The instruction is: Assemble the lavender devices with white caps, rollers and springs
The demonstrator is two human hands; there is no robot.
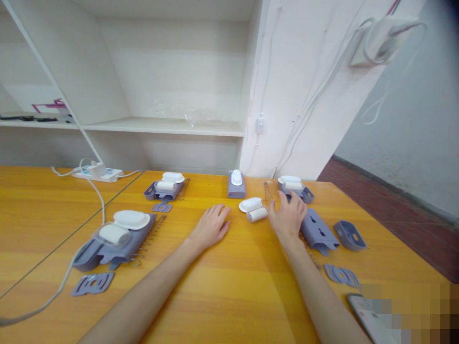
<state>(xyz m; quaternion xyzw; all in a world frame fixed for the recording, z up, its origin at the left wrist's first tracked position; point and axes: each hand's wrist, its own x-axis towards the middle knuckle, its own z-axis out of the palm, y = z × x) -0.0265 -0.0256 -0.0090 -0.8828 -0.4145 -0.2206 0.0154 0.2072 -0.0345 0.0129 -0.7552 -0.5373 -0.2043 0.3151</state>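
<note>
My left hand (212,224) lies on the wooden table with its fingers stretched out and nothing held. Over the right side hovers or rests my right hand (289,215), fingers spread; contact with anything beneath is hard to tell. Just left of it are a white oval piece (250,205) and a white roll (257,214). A grey-purple plastic housing (317,229) with two dark slots lies right of that hand, next to a matching end cap (350,235) with a round hole. A flat slotted plate (340,275) sits nearer me. My right forearm partly hides a metal coil (312,255).
Similar part sets lie at the left, with a housing (134,246), coil (152,236) and slotted plate (93,284), and at the back. An assembled unit (236,185) stands at the back middle. A power strip (98,172) trails a white cable (102,203). A phone (373,315) lies front right.
</note>
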